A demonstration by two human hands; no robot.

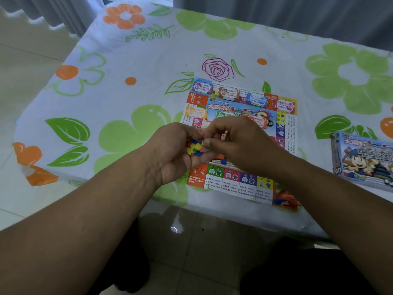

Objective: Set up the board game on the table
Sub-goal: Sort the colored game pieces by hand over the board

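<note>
Over the game board (pixel 234 184) on the table (pixel 127 60): left hand (pixel 170 154) cups small coloured plastic tokens (pixel 196 147), right hand (pixel 240 141) pinches one at the heap's edge. Likely light, hard, slippery bits, apt to spill; best picked singly w/ fingertips, palm level.

A flowered tablecloth (pixel 148 67) fills the middle. Grey curtains (pixel 63 15) hang at eleven o'clock, and pale floor tiles (pixel 25 50) lie at nine o'clock.
</note>
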